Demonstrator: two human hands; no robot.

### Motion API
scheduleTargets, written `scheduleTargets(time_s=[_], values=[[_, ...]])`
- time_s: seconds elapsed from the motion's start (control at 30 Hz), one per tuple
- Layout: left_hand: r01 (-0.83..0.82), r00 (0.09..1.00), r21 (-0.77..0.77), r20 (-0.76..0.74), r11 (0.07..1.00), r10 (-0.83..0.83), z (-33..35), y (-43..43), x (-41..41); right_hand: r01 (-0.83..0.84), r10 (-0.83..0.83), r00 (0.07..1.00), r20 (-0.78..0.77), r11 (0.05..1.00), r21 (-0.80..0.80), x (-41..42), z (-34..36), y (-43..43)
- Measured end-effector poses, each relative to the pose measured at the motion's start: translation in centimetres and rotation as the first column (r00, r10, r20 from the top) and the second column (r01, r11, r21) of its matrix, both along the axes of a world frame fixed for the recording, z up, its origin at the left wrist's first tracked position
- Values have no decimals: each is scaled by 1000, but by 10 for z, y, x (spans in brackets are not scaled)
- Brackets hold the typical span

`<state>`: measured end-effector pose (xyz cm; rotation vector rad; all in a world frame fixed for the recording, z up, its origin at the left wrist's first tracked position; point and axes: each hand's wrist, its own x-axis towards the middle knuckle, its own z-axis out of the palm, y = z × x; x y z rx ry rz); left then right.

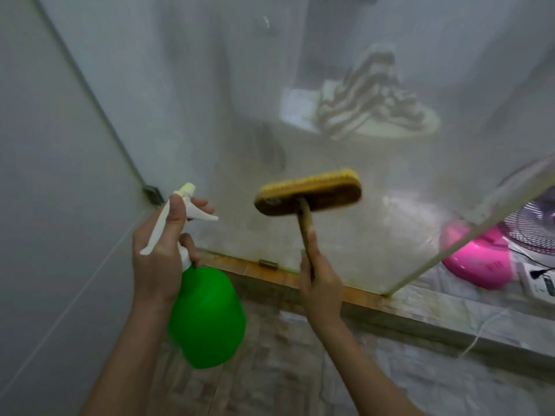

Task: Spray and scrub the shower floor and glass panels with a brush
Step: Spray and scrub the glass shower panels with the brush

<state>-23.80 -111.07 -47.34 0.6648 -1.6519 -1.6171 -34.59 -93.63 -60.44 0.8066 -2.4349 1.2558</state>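
Observation:
My left hand (159, 253) grips the white trigger head of a green spray bottle (207, 316), which hangs below the hand in front of the glass. My right hand (321, 280) holds the wooden handle of a yellow-bristled scrub brush (309, 192). The brush head is raised against the cloudy, streaked glass panel (330, 85), bristles facing it. The tiled shower floor (270, 379) lies below my arms.
A white tiled wall (45, 175) stands at the left. An orange-brown curb (360, 292) runs under the glass. Behind the glass a striped towel lies in a basin (375, 94). A pink fan (492, 253) and a power strip (540, 280) sit at the right.

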Motion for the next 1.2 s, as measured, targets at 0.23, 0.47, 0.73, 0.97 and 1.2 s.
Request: scheduleTargets(time_s=[0.23,0.47,0.73,0.97,1.2], values=[[-89,995,-10,48,996,89,67,8,17,-38,44,995,-89,997,61,-16,103,-42],[-144,983,-22,115,989,145,133,3,40,-66,47,992,116,984,165,7,146,-20],[-195,971,-9,140,981,194,192,3,69,-107,72,990,119,939,325,1,203,-34],[-207,963,-29,170,978,209,230,-1,89,-253,199,961,192,913,321,11,269,-102],[-224,962,-2,156,974,222,256,-2,93,-249,232,968,90,891,379,-2,299,-104]])
